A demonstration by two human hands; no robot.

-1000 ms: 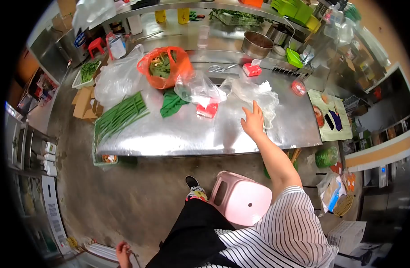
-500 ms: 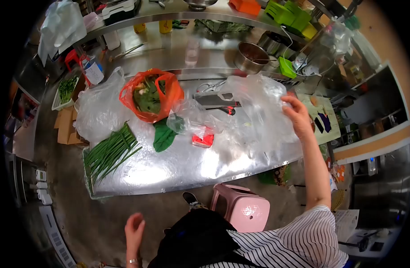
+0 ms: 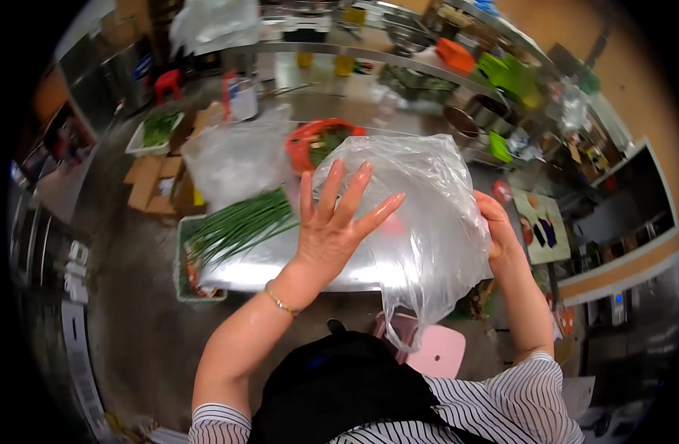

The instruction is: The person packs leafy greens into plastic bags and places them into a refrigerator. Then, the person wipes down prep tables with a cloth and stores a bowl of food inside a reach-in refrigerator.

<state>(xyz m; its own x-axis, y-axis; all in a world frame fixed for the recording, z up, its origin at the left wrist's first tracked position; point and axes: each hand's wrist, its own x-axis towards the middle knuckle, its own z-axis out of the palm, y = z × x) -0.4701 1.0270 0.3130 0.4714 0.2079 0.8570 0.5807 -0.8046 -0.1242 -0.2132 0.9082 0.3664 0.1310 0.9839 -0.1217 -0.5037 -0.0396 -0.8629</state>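
Note:
A large clear plastic bag [image 3: 436, 214] hangs raised over the metal table, its handle loops dangling toward me. My right hand [image 3: 496, 228] grips the bag's right edge, fingers curled around it. In front of the bag's left side, my left hand [image 3: 332, 226] is raised with its fingers spread and nothing in them. To the left of that hand lies a bundle of long green stalks [image 3: 243, 222]. Behind the fingers, an orange-red bag [image 3: 304, 140] holds leafy greens, partly covered by the clear bag.
Another clear plastic bag [image 3: 240, 159] rests at the table's left. A pink stool [image 3: 439, 351] stands below the front edge. A shelf with a pot [image 3: 461, 122] and green containers runs along the back. At right is a cutting board [image 3: 543, 248] with dark pieces on it.
My right hand has taken hold of the clear bag and lifted it off the table toward me. My left hand has come up from below to the bag, fingers spread. The view has shifted.

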